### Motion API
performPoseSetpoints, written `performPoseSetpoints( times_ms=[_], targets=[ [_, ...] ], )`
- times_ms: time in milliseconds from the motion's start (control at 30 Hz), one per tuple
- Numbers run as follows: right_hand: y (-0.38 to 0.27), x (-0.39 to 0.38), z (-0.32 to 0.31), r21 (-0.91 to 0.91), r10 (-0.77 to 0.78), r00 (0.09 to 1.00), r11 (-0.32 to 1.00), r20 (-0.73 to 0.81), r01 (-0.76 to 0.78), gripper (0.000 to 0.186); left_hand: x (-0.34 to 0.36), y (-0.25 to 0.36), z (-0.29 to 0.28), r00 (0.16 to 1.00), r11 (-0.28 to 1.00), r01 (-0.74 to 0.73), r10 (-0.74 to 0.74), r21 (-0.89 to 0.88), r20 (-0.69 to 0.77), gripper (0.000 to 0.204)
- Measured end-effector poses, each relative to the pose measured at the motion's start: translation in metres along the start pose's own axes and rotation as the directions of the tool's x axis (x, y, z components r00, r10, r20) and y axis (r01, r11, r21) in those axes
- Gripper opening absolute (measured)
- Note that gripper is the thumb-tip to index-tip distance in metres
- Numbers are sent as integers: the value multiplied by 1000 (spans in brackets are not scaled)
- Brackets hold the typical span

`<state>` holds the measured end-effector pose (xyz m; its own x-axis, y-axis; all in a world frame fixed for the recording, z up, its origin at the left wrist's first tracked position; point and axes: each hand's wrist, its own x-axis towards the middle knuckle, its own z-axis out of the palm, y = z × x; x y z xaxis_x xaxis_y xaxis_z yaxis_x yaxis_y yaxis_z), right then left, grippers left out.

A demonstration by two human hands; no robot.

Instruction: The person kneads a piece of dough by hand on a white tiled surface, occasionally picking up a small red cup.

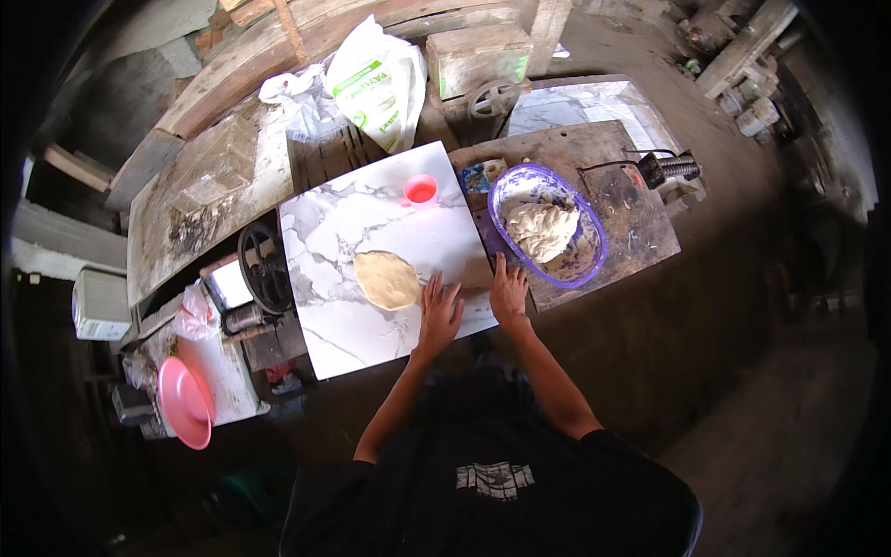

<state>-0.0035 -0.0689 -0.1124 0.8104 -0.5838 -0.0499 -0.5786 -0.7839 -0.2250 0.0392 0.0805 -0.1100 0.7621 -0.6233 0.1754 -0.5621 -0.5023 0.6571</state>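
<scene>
A flattened oval of pale dough (386, 280) lies on a white marble-patterned board (325, 330). My left hand (440, 314) is open beside the dough's right edge, fingers stretched over the board; I cannot tell whether they touch the dough. At the board's right edge, my right hand (509, 295) is also open, its fingers extended and holding nothing. Just beyond it stands a purple oval basin (601, 251) with a big lump of soft dough (543, 230) in it. A small pink cup (420, 191) sits near the board's far edge, with something red inside.
Left of the board is a black handwheel (264, 266). Farther left are a pink bowl (187, 403) and a white container (102, 304). At the back stand a white-and-green sack (379, 84) and a box (478, 60). A crank-like metal part (668, 167) juts from the wooden table (640, 237).
</scene>
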Motion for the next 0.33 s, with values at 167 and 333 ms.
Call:
performPoseSetpoints(
  times_ms=[167,333],
  targets=[
    [-8,1,-15,438,-87,995,893,-53,102,61,-15,6,14,997,998,64,-65,-19,-33,35],
    [-14,-9,-16,555,-120,991,821,-59,133,58,-25,20,9,973,981,196,-195,-4,-127,36]
  ],
)
